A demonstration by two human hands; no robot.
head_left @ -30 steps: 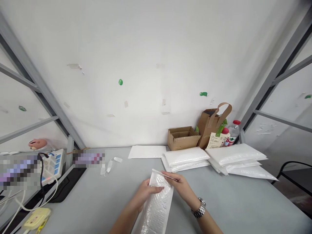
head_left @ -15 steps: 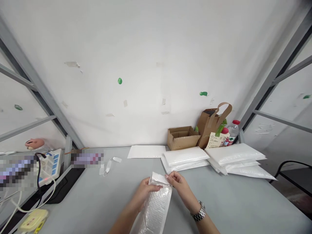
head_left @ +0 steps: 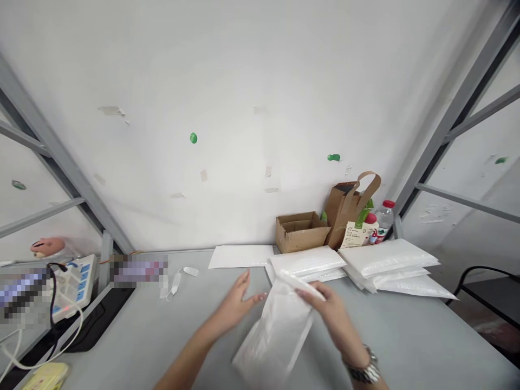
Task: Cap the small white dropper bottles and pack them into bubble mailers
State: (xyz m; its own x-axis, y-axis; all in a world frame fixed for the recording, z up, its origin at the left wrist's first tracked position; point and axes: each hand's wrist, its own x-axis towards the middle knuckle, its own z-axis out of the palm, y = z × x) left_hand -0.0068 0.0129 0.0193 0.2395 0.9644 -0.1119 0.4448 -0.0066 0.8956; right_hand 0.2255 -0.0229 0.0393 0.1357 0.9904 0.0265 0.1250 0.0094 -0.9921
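A white bubble mailer [head_left: 278, 333] hangs tilted over the front of the grey table, its upper end folded over. My right hand [head_left: 331, 314] grips that upper end at its right side, thumb and fingers closed on it. Left of the mailer, my left hand [head_left: 233, 303] is apart from it, thumb and fingers spread with nothing between them. Just behind lies a stack of white bubble mailers [head_left: 306, 262], with a second stack of mailers [head_left: 390, 260] to its right.
A cardboard box [head_left: 304, 238], a brown paper bag [head_left: 339, 216] and a plastic bottle [head_left: 385, 219] stand against the wall. A white sheet [head_left: 241, 256] lies at the back edge. Farther left are a small white cabled item [head_left: 176, 281], a power strip [head_left: 77, 290] and cables.
My left hand has let go of the mailer and moved left, opening. My right hand has shifted right with the mailer, which has swung and now shows a smoother, blurred face.
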